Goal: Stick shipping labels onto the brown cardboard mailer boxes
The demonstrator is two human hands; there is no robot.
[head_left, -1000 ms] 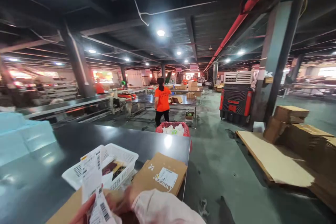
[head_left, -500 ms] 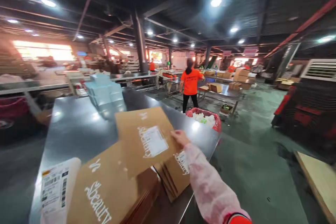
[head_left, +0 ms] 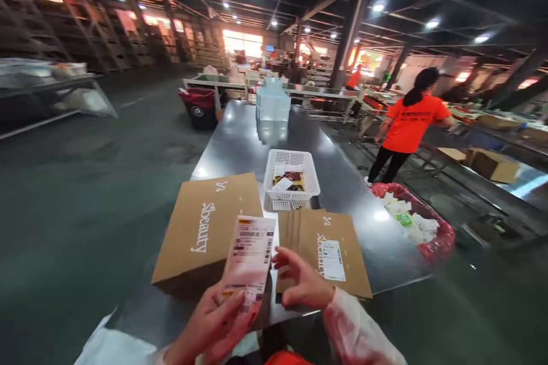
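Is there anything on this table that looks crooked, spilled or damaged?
Nothing is spilled or damaged. The flat carton with the label lies slightly turned and overhangs the table edge. The left hand holds a printed slip; the right hand is beside it.

- long steel table (head_left: 240,142), grey and glossy, overhead lamps mirrored in its top.
- near end, left: a stack of flat brown cartons (head_left: 208,231) printed "beauty".
- near end, right: a second stack of flat cartons (head_left: 325,248), a white label on the top one.
- between and behind them: a white mesh basket (head_left: 291,175) with small items inside.
- far end: stacked pale blue boxes (head_left: 273,104).
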